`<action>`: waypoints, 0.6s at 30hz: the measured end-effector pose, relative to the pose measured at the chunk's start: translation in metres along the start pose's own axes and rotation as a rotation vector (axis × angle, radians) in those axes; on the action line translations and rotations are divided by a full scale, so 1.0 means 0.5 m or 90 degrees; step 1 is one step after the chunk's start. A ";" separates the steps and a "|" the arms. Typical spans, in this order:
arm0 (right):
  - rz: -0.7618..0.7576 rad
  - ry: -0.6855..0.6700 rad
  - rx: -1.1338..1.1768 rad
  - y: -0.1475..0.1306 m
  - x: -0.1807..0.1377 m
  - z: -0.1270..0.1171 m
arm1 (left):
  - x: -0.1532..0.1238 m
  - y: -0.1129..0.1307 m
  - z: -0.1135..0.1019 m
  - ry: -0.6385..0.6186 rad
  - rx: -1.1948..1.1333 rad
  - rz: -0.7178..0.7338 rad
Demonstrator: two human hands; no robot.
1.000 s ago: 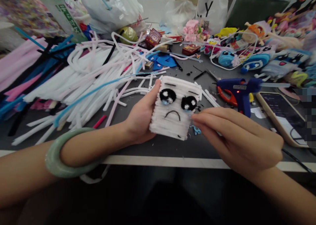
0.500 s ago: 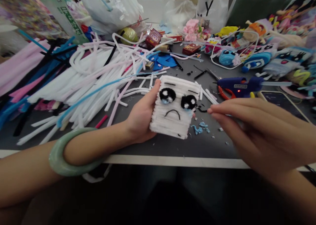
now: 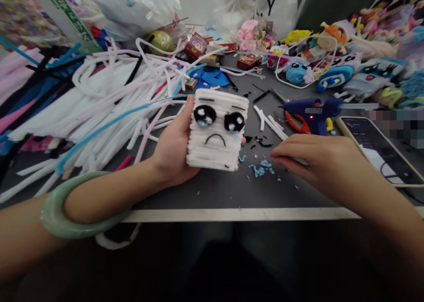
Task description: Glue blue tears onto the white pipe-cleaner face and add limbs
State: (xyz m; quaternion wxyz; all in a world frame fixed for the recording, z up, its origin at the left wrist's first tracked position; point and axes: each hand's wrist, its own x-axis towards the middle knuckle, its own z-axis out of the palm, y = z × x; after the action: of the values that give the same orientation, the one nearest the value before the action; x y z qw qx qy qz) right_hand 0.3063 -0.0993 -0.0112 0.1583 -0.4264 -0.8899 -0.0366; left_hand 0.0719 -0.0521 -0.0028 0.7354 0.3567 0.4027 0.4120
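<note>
My left hand grips a white panel of pipe-cleaner rows by its left edge and holds it up above the table. The panel bears a sad face: two big black eyes with white spots and pale blue below, short brows and a downturned mouth. A small dark bit sits at its lower edge. To the panel's right, my right hand is low over the table, thumb and fingertips pinched together. Whatever is between them is too small or hidden to tell. Black scraps and blue fluffy scraps lie beside these fingertips.
White pipe cleaners are heaped at left. A blue glue gun with its red light on stands right of centre, by red-handled scissors and a phone. Several finished dolls crowd the back right. The table's pale front edge runs below.
The whole view has shifted, with table things sitting further left. My right hand has come down toward the scraps, fingers still pinched. The left hand keeps its hold on the panel.
</note>
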 end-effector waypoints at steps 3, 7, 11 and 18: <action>0.028 -0.090 0.023 0.007 -0.005 -0.001 | 0.001 0.001 0.000 -0.009 0.004 0.015; 0.048 -0.152 0.037 0.012 -0.010 0.001 | 0.003 0.001 -0.001 -0.015 -0.006 0.020; 0.052 -0.182 0.038 0.011 -0.011 0.005 | 0.005 -0.001 -0.002 -0.027 -0.009 0.013; 0.069 -0.196 0.049 0.009 -0.011 0.008 | 0.002 0.000 0.000 -0.001 0.016 0.002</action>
State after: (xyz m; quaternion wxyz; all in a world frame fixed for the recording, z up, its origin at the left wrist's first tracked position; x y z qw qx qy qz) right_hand 0.3117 -0.0998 -0.0167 0.0380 -0.4681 -0.8799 0.0719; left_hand 0.0724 -0.0512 -0.0029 0.7305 0.3665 0.4067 0.4081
